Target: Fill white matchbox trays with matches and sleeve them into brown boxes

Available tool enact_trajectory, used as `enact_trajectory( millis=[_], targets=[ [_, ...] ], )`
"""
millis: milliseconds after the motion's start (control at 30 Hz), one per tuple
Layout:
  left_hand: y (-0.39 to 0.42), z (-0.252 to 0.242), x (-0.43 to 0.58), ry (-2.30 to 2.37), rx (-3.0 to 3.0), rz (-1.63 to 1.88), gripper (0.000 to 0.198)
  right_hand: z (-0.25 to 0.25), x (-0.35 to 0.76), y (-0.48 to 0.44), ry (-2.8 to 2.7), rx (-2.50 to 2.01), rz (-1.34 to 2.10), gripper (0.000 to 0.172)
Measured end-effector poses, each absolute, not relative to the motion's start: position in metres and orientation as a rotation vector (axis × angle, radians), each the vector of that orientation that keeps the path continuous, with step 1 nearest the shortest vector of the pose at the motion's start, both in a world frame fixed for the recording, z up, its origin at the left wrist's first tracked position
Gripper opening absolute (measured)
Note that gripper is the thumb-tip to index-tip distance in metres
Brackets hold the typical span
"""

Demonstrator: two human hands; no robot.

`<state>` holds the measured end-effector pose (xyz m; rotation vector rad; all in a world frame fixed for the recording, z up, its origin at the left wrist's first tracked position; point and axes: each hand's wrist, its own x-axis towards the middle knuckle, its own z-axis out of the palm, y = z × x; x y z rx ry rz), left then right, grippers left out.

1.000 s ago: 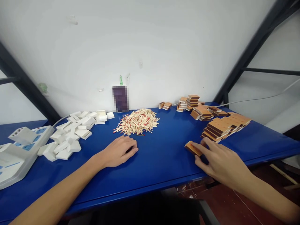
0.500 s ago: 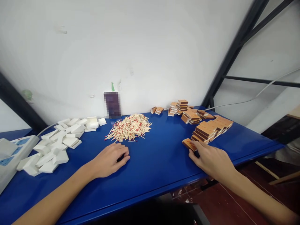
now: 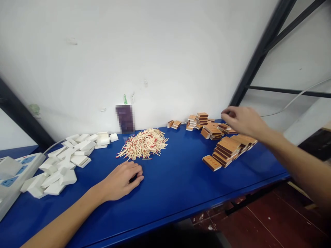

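Note:
My left hand [image 3: 126, 179] rests on the blue table, palm down. Its fingers bend loosely, the thumb stands apart, and nothing shows in it. Just beyond it lies a heap of red-tipped matches [image 3: 144, 143]. My right hand [image 3: 241, 119] hangs in the air over the back right matchboxes [image 3: 224, 127], its fingers loosely curled and apart from the thumb, with no object visible in it. Nearer to me, a single brown matchbox [image 3: 212, 163] lies flat at the front end of stacked matchboxes [image 3: 229, 146]. My right forearm crosses in front of the right end of these stacks.
White matchbox trays [image 3: 64, 162] lie in a loose pile at the left, beside a white power strip [image 3: 26, 168]. More matchboxes [image 3: 201, 119] stand near the wall, with a few [image 3: 174, 124] farther left. A blurred dark rectangle [image 3: 125, 119] leans there. Black metal posts [image 3: 256, 65] flank the table [image 3: 165, 193].
My right hand has let go of the front matchbox and moved up and away, to above the back right matchboxes. The left hand has stayed in place.

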<state>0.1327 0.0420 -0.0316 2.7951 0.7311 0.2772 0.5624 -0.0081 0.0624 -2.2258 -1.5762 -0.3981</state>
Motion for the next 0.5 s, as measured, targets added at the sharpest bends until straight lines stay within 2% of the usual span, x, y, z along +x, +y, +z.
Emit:
enact_trajectory(
  millis=[100, 300, 400, 500],
  targets=[
    [0.042, -0.032, 0.132, 0.737, 2.786, 0.267, 0.025, 0.074, 0.618, 0.038, -1.498, -2.392, -0.150, 0.048],
    [0.043, -0.035, 0.131, 0.735, 2.731, 0.287, 0.026, 0.040, 0.671, 0.056, -1.398, -2.546, 0.234, 0.058],
    [0.043, -0.036, 0.131, 0.756, 2.716, 0.274, 0.026, 0.032, 0.683, 0.061, -1.417, -2.550, 0.217, 0.056],
    [0.043, -0.036, 0.131, 0.761, 2.707, 0.264, 0.025, 0.030, 0.691, 0.070, -1.496, -2.479, -0.009, 0.047]
  ],
)
